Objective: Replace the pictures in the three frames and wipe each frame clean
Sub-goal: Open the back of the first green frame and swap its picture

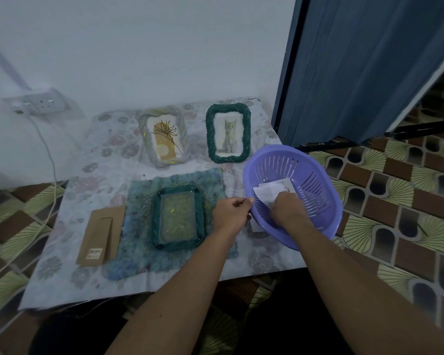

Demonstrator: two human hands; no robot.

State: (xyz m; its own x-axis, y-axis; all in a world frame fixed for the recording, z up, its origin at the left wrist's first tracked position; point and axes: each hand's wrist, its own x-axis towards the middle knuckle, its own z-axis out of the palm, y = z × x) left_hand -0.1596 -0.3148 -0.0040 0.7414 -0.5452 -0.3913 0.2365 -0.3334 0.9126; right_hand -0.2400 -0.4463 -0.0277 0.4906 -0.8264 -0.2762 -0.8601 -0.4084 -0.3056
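Few pics [269,191] in purple basket [317,187]

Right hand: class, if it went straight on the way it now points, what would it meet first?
Probably the white paper prints in the purple slotted plastic basket, directly ahead of the right hand; depth is unclear.

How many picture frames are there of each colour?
Green frames: 2 (cat frame, flat frame)
White frame: 1
Total: 3
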